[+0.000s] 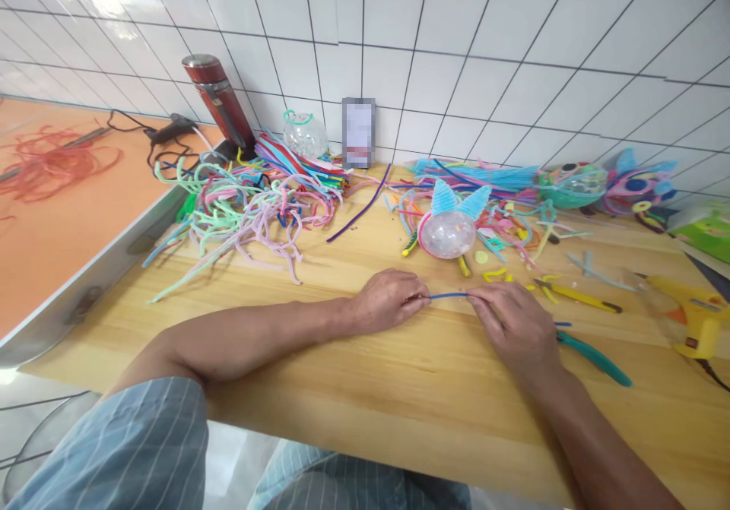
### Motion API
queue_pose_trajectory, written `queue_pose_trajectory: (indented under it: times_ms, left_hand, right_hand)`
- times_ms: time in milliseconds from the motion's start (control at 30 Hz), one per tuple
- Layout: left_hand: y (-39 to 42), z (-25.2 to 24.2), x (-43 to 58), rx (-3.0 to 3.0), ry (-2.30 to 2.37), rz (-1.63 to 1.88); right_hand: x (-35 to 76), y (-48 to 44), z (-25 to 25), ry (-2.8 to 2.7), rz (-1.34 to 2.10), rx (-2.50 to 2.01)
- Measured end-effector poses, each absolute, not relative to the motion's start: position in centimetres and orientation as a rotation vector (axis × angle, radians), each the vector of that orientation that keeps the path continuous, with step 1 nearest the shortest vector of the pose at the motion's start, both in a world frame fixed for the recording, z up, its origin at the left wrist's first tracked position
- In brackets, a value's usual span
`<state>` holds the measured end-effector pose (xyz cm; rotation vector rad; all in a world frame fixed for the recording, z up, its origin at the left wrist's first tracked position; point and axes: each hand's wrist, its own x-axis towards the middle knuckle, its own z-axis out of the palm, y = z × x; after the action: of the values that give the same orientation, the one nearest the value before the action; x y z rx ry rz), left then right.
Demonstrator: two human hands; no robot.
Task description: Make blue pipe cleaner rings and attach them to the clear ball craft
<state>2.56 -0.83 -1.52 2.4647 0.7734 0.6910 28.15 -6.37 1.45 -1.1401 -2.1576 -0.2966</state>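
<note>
A short blue pipe cleaner [448,296] is stretched between my two hands just above the wooden table. My left hand [391,297] pinches its left end, and my right hand [516,324] pinches the right end. Behind them sits a clear round ball [448,235] with two light blue ear-like pieces [461,200] on top and a pink strip along its left side. Beside my right hand lie teal-handled pliers [598,359], their head partly hidden by the hand. Yellow pipe cleaner scraps [496,274] lie between the ball and my right hand.
Tangled pipe cleaners [251,221] heap at the left, before a red-brown thermos [220,103]. A phone [359,134] leans on the tiled wall. Finished-looking fish-like balls [573,185] stand back right. A yellow glue gun [693,312] and yellow-handled tool [582,296] lie at right.
</note>
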Motion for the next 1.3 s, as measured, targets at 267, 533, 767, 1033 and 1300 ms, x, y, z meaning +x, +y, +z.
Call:
queue_pose_trajectory:
  times_ms: [267,533,767,1033,1300]
  left_hand:
    - [-1.1,-1.0,2.5,2.161,0.86,0.773]
    - [-1.3,-0.3,2.6,1.963,0.83,0.787]
    - [-1.3,-0.1,2.6,1.835,0.79,0.786]
    - [-1.2,-0.1,2.6,1.685,0.746,0.778]
    - [-1.3,-0.4,2.8,1.491,0.662,0.734]
  right_hand:
    - [28.3,-6.4,1.3,-2.134,-0.353,-1.168]
    - [28.2,-6.3,1.2,-2.047,-0.382,-1.193]
    - [28.1,-6.5,1.6,-1.97,-0.373,-1.207]
    - [28.1,-6.6,1.8,-1.941,-0.348,-1.223]
    - [27.5,-7.0,2.4,-1.925,-0.193,-1.253]
